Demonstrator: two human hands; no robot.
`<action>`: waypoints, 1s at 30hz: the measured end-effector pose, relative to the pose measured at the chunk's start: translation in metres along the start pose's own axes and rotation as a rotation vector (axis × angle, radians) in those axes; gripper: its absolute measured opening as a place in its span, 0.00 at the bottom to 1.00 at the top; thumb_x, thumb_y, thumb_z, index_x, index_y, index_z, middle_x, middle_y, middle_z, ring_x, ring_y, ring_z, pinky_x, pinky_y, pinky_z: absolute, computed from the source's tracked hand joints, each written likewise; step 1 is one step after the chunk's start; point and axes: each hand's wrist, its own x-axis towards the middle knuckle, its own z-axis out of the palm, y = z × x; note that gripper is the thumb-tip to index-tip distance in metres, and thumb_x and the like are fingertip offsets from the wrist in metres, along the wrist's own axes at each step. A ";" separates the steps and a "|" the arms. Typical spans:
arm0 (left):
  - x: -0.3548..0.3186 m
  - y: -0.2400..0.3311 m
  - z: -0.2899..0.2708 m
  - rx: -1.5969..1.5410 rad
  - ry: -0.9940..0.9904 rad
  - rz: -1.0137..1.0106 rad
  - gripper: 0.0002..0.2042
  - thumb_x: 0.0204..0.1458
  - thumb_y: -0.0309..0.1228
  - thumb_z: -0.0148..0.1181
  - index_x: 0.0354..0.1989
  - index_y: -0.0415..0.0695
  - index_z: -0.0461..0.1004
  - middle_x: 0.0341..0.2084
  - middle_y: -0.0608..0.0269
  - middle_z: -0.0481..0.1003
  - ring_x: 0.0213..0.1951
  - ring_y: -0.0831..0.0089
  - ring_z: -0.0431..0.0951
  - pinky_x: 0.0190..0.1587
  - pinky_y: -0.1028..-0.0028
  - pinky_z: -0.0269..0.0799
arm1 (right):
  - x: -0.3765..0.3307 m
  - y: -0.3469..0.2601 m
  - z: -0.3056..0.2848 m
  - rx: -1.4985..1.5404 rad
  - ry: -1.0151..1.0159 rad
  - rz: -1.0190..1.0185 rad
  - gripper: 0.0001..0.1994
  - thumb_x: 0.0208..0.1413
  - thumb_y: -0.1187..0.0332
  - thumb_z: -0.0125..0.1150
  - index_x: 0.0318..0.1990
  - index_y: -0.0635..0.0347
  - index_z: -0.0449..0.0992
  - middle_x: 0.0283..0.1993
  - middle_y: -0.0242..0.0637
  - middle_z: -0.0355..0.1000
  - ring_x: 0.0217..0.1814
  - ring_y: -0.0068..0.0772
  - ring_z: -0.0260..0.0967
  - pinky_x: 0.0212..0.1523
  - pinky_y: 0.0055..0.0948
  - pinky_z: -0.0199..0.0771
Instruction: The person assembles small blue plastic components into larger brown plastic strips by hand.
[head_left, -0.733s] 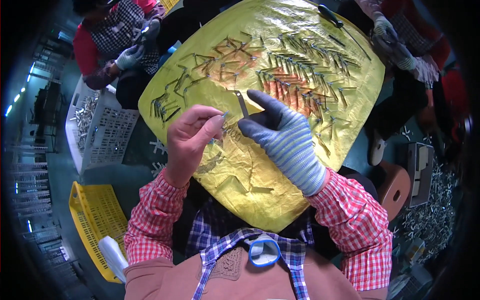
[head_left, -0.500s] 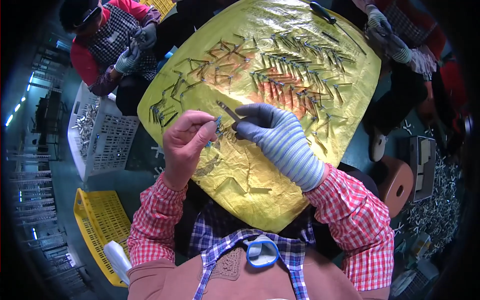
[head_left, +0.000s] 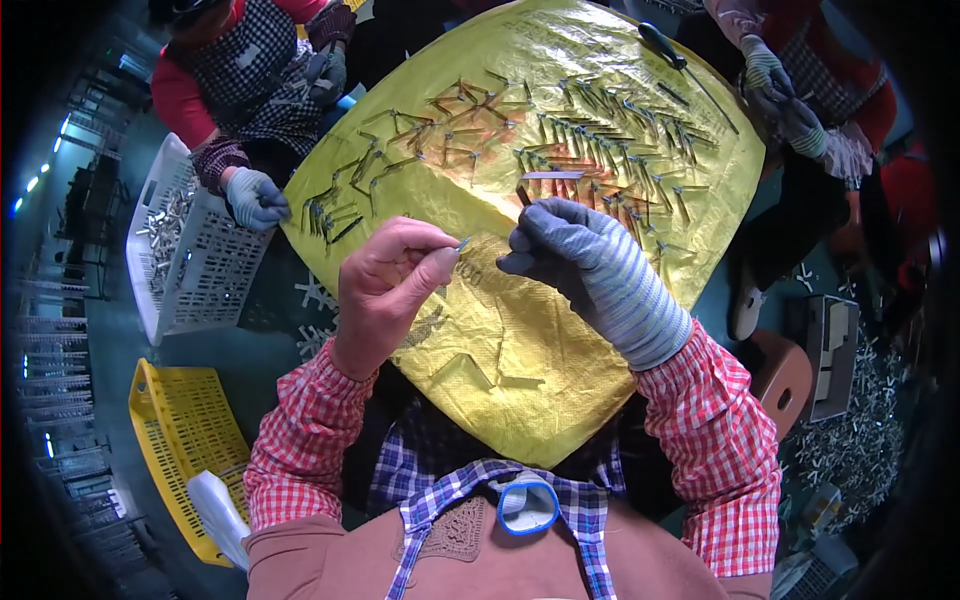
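Note:
My bare left hand is closed in a pinch, with a tiny bluish piece showing at the fingertips. My right hand, in a striped glove with grey fingers, grips a narrow metal strip that points up and away from me. A bright strip shows just beyond it; whether the two are joined I cannot tell. Both hands hover apart over a yellow sheet-covered work surface. Many hinged metal strips lie in rows on its far side, and bent ones lie close to me.
A black-handled screwdriver lies at the far right edge. Left stand a white crate of metal parts and a yellow crate. A brown stool and scattered parts are right. Co-workers' gloved hands are beyond.
My right hand has drawn back to the right, and its strip now points more upright. My left hand has shifted slightly right. The left co-worker's hand has lowered to the sheet's edge.

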 end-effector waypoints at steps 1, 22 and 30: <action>0.000 0.001 0.000 0.001 -0.001 -0.003 0.05 0.56 0.18 0.61 0.40 0.34 0.76 0.37 0.63 0.73 0.34 0.81 0.75 0.36 0.82 0.72 | 0.001 0.000 0.000 -0.008 -0.002 0.004 0.12 0.63 0.65 0.59 0.48 0.65 0.75 0.40 0.33 0.75 0.42 0.26 0.75 0.51 0.30 0.78; 0.024 -0.003 0.015 0.284 0.177 0.199 0.04 0.53 0.20 0.64 0.36 0.38 0.78 0.33 0.62 0.77 0.33 0.78 0.77 0.36 0.79 0.73 | 0.004 0.019 0.029 -0.308 0.178 -0.203 0.13 0.60 0.66 0.64 0.43 0.70 0.80 0.34 0.38 0.80 0.34 0.22 0.76 0.38 0.21 0.77; 0.024 -0.005 0.017 0.258 0.187 0.159 0.05 0.53 0.21 0.65 0.36 0.37 0.77 0.33 0.62 0.77 0.33 0.79 0.77 0.36 0.80 0.73 | -0.001 0.018 0.025 -0.446 0.224 -0.235 0.12 0.60 0.66 0.64 0.41 0.69 0.80 0.32 0.36 0.80 0.31 0.18 0.74 0.32 0.22 0.75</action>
